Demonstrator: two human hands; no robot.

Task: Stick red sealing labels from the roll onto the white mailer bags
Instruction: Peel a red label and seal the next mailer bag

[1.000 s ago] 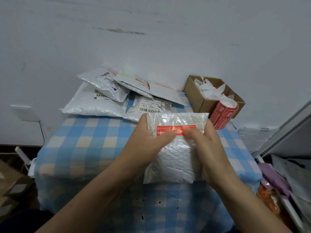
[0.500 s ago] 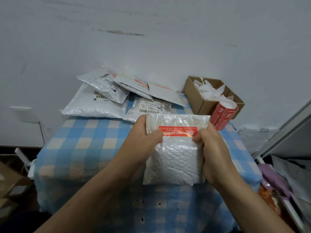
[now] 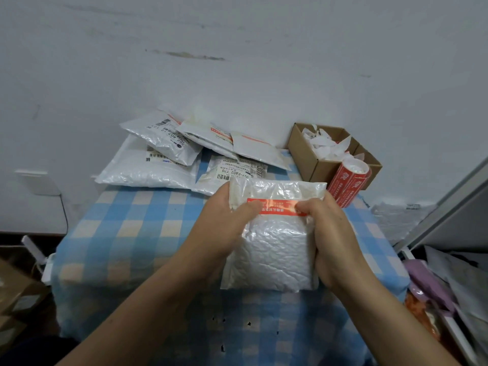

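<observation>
1. Since one second earlier, both thumbs point(image 3: 252, 207) have been drawn apart from the label's middle towards its two ends.
2. Left hand point(image 3: 224, 223) and right hand point(image 3: 334, 233) are curled round the side edges of the white mailer bag point(image 3: 272, 254), held over the checked bench point(image 3: 126, 233); the thumbs are pressed on the red label point(image 3: 277, 207) across its upper part.
3. Behind the right hand, the label roll point(image 3: 348, 186) is propped against a cardboard box point(image 3: 317, 167) of paper scraps.
4. Other mailer bags point(image 3: 148, 173) are piled at the far edge.

Scuffed white wall point(image 3: 237, 35) behind a blue-checked tablecloth point(image 3: 118, 233) — grey cabinet point(image 3: 454, 220) at right (slanting).
</observation>
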